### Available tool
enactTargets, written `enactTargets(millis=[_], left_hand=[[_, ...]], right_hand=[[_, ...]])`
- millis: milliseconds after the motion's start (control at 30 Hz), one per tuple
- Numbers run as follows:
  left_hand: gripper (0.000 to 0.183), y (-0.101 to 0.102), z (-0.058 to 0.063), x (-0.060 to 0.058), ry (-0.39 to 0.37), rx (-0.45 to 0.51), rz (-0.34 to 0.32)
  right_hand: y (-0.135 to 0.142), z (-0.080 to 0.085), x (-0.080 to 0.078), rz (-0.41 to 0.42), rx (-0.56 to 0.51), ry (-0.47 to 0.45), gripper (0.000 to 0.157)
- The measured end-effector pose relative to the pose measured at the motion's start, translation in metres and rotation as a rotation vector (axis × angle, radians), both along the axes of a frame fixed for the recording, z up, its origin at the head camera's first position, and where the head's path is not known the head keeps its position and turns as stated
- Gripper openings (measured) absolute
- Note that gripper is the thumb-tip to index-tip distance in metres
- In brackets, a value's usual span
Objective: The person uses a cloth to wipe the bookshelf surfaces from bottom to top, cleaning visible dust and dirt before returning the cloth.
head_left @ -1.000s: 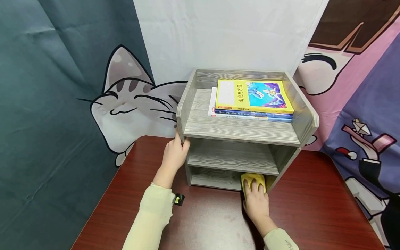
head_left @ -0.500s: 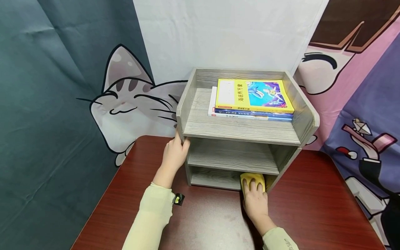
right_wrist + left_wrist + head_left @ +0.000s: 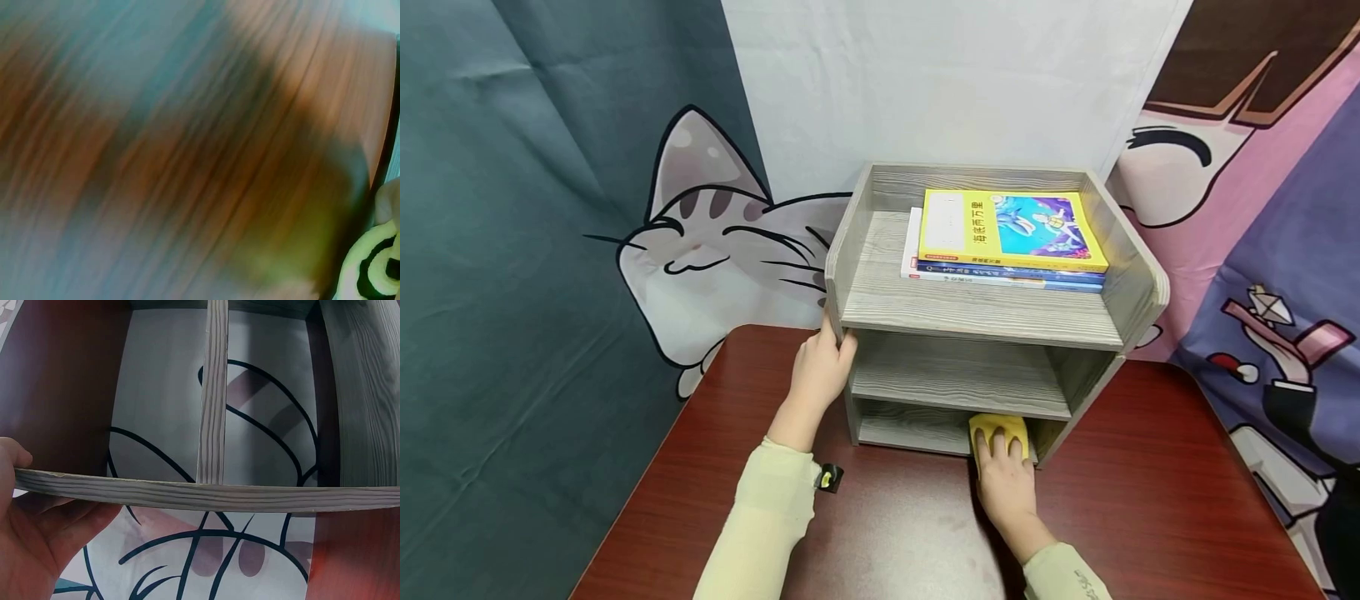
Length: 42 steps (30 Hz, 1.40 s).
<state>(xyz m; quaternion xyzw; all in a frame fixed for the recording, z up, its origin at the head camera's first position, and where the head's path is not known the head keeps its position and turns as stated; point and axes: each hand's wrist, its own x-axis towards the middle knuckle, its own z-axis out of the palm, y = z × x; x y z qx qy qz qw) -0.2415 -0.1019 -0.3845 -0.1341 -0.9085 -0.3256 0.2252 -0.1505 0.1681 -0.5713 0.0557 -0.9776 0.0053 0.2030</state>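
Note:
A grey wood-grain shelf unit (image 3: pixel 977 312) with three levels stands on the table. My left hand (image 3: pixel 820 367) grips the front edge of its left side panel (image 3: pixel 275 497); in the left wrist view the thumb lies on one face and the fingers on the other. My right hand (image 3: pixel 1007 487) holds a yellow cloth (image 3: pixel 998 427) against the bottom shelf, near its right end, with spread fingers over the cloth; its thumb is hidden in the head view. At the right edge of the right wrist view, a yellow surface with black rings (image 3: pixel 369 269) shows beside a bit of skin.
Several books (image 3: pixel 1011 237) lie stacked on the top level, a yellow-covered one uppermost. The middle shelf (image 3: pixel 958 371) runs between the side panels. A dark red table (image 3: pixel 910 533) bears the unit, and printed curtains (image 3: pixel 550 250) hang behind it.
My right hand and the yellow cloth have slid slightly left along the bottom shelf, away from the right side panel. My left hand keeps its grip in the same place.

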Motion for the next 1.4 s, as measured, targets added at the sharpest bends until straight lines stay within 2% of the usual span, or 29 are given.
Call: enactTargets(millis=[300, 833, 1200, 1400], left_hand=[[0.05, 0.002, 0.001, 0.0, 0.016, -0.002, -0.001], [0.048, 0.0, 0.0, -0.001, 0.024, 0.004, 0.002], [0.051, 0.0, 0.0, 0.0, 0.025, -0.002, 0.0], [0.05, 0.0, 0.0, 0.0, 0.024, 0.003, -0.004]], right_hand=[[-0.01, 0.003, -0.002, -0.008, 0.014, 0.003, 0.069], [-0.021, 0.001, -0.006, 0.026, 0.033, 0.002, 0.059], [-0.031, 0.0, -0.008, 0.014, 0.008, -0.004, 0.051], [-0.037, 0.0, -0.008, 0.036, 0.014, 0.025, 0.047]])
